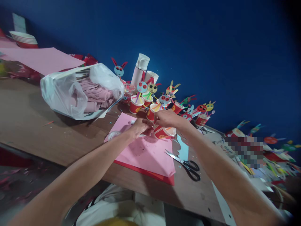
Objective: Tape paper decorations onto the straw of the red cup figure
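My left hand [140, 127] is over the pink paper [150, 153], its fingers curled inward with what they pinch hidden. Close beside it, my right hand [168, 118] has bent fingers above a tilted red-and-white paper cup [162, 133]; I cannot make out what is in its fingertips. Just behind stands another paper cup [152, 110] topped by a grey-blue paper animal face [164, 99] with red eyes. Scissors with black handles [188, 166] lie partly open at the right of the pink sheets, near a light blue paper scrap [182, 147].
Several cups with paper animal figures line the blue wall [188, 40], including one with a blue face [142, 87]. A clear plastic bag of pink material [94, 94] sits at left. A white bottle [141, 67] stands behind. Stacked cups [24, 39] are far left.
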Available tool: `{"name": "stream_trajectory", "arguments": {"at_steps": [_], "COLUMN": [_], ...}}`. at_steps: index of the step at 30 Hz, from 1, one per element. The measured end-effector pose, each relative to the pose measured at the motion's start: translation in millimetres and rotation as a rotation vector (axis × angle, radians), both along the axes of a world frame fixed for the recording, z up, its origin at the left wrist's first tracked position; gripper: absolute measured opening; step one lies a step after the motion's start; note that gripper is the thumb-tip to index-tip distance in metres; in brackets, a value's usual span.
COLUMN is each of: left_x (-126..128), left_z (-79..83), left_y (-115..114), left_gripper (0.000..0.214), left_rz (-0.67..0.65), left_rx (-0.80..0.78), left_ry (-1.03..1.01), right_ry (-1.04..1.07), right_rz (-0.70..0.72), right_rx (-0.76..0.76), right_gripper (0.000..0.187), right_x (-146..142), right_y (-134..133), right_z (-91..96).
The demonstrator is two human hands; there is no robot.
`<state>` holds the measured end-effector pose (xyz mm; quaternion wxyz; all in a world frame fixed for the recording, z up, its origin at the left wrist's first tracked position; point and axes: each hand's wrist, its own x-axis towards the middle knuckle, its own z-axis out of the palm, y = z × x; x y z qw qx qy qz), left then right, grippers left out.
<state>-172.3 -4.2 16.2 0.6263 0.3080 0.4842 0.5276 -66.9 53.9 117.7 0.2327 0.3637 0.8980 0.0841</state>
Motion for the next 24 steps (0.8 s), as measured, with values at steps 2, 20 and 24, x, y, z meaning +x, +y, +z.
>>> {"name": "stream_trajectory", "arguments": {"at_steps": [2,20,24], "left_x": [-0.5,-0.6,-0.4], "left_z": [1.1,-1.2,-6.3], "left_y": [0.5,2.5,6.0], "left_gripper": [0.016,0.013,0.013], "left_rz": [0.031,0.008,-0.014], "left_rx": [-0.009,0.032,0.052], "left_ry": [-0.013,-0.042,-0.021], "right_ry": [0.000,-0.021,-0.010], "right_rz": [0.005,0.051,0.050], "right_rx": [0.001,0.013,0.010], "right_gripper": [0.020,0.018,0.016], "right_x": [-0.1,-0.8,-0.3], "right_y": [-0.5,1.0,1.2], "right_z": [0.0,-2.6,-2.7]}}
